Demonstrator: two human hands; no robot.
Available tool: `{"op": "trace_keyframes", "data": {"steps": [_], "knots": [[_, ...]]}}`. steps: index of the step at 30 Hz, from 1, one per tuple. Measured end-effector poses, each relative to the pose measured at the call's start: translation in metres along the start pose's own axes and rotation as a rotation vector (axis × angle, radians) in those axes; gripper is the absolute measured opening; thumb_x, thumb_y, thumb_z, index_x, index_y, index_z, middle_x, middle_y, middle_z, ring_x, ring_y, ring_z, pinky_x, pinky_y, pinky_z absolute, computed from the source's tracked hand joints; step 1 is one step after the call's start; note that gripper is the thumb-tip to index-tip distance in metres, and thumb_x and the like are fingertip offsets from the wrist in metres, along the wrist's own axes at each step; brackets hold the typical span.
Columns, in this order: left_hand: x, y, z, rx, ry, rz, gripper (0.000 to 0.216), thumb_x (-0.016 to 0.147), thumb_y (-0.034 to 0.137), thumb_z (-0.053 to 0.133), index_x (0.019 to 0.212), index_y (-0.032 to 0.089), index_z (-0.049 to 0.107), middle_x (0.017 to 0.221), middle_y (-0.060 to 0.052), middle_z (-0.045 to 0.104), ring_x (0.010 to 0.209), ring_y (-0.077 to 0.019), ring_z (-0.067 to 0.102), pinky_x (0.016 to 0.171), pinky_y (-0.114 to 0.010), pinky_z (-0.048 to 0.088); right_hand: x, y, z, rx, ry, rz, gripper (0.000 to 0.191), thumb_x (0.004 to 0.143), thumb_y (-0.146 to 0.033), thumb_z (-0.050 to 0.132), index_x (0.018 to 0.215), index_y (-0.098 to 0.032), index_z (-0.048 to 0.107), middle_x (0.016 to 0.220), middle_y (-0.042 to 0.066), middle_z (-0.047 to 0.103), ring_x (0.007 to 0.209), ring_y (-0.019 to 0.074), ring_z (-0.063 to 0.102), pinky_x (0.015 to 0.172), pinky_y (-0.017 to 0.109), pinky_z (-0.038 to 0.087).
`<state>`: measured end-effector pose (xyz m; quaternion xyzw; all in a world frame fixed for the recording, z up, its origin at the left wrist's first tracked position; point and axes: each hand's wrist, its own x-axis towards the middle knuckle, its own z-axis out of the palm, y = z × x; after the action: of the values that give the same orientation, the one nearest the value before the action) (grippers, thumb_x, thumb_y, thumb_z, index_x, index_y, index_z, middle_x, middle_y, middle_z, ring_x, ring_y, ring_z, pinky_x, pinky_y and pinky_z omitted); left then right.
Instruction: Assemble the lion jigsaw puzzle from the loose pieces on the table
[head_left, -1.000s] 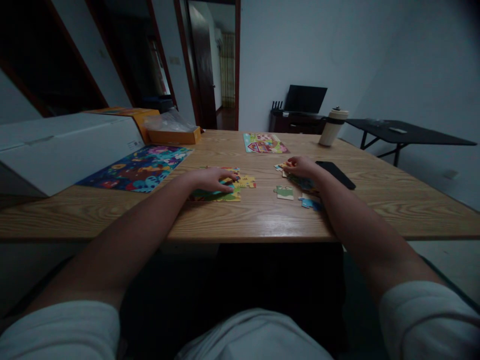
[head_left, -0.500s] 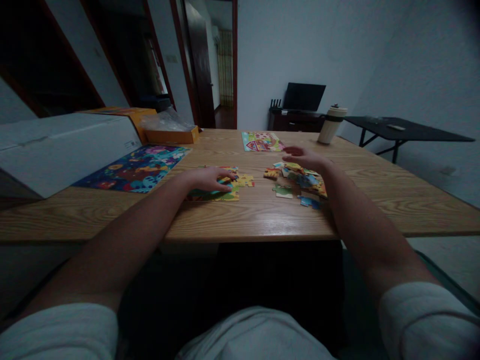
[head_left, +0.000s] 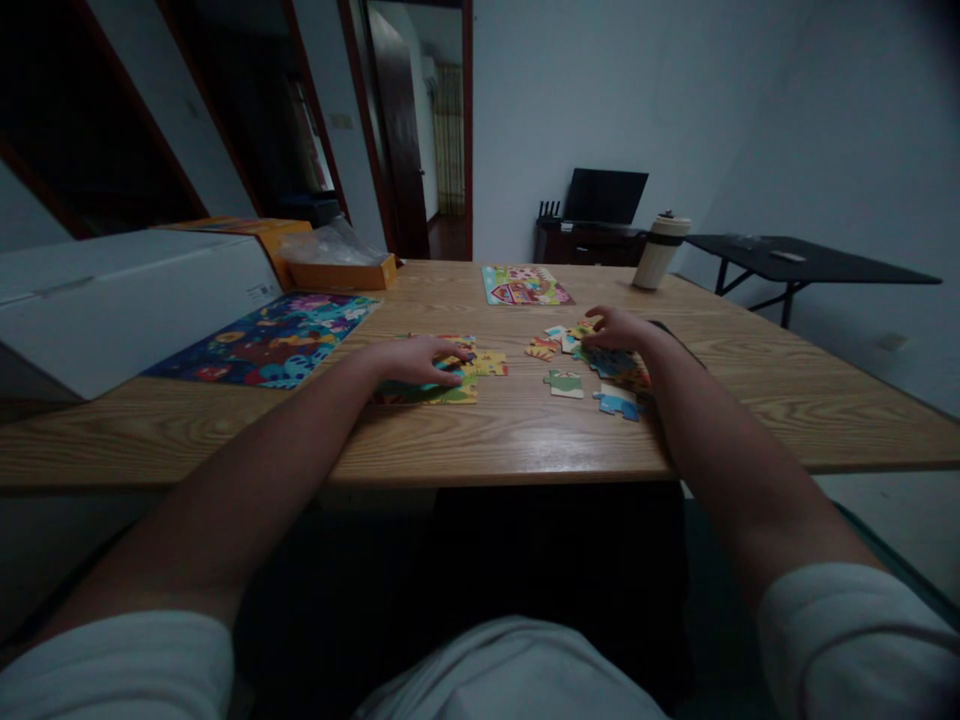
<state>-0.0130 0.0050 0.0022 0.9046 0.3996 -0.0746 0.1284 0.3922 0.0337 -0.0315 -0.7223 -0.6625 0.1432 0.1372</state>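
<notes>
My left hand [head_left: 416,360] lies flat, fingers stretched out, on a partly joined jigsaw [head_left: 469,378] near the wooden table's front edge [head_left: 487,455]. My right hand [head_left: 616,330] rests over a heap of loose puzzle pieces [head_left: 611,365], its fingertips curled onto a piece at the heap's far left side; whether it grips that piece I cannot make out. Single pieces lie apart from the heap: an orange one [head_left: 540,349], a green one [head_left: 566,384] and a blue one [head_left: 619,402].
A finished colourful puzzle board [head_left: 266,338] lies at the left beside a big white box [head_left: 112,305]. An orange box [head_left: 341,272] and a small puzzle picture [head_left: 525,285] sit further back. A tumbler [head_left: 660,250] stands at the back right. A dark phone [head_left: 679,340] peeks past my right wrist.
My right hand was lifted and spread above the heap half a second ago; now it has come down onto the pieces with its fingers curled. My left hand has stayed on the joined jigsaw.
</notes>
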Motion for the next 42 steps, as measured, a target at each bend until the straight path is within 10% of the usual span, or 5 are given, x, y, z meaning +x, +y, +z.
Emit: {"op": "trace_keyframes", "data": {"steps": [7, 19, 42], "knots": [[0.001, -0.001, 0.001, 0.003, 0.002, -0.007, 0.075, 0.086, 0.069, 0.052, 0.150, 0.032, 0.046, 0.156, -0.005, 0.045, 0.136, -0.0266, 0.047, 0.111, -0.036, 0.035, 0.000, 0.007, 0.001, 0.167, 0.079, -0.046, 0.082, 0.068, -0.038, 0.084, 0.140, -0.019, 0.048, 0.126, 0.017, 0.063, 0.077, 0.0215, 0.068, 0.065, 0.033, 0.057], [0.001, -0.001, 0.001, -0.002, 0.013, 0.015, 0.076, 0.087, 0.067, 0.053, 0.150, 0.025, 0.047, 0.156, -0.008, 0.046, 0.136, -0.0271, 0.048, 0.111, -0.034, 0.035, 0.000, -0.009, 0.003, 0.250, 0.398, -0.549, 0.054, 0.067, -0.026, 0.074, 0.117, -0.021, 0.057, 0.114, 0.011, 0.065, 0.101, 0.0270, 0.063, 0.090, 0.045, 0.054], [0.001, 0.004, 0.001, 0.038, 0.012, -0.025, 0.073, 0.088, 0.067, 0.050, 0.149, 0.027, 0.048, 0.157, -0.008, 0.044, 0.137, -0.0276, 0.046, 0.113, -0.037, 0.033, 0.022, 0.004, 0.020, -0.092, 0.098, -0.156, 0.064, 0.081, -0.052, 0.071, 0.135, -0.018, 0.061, 0.123, 0.016, 0.069, 0.110, 0.0321, 0.065, 0.098, 0.044, 0.049]]}}
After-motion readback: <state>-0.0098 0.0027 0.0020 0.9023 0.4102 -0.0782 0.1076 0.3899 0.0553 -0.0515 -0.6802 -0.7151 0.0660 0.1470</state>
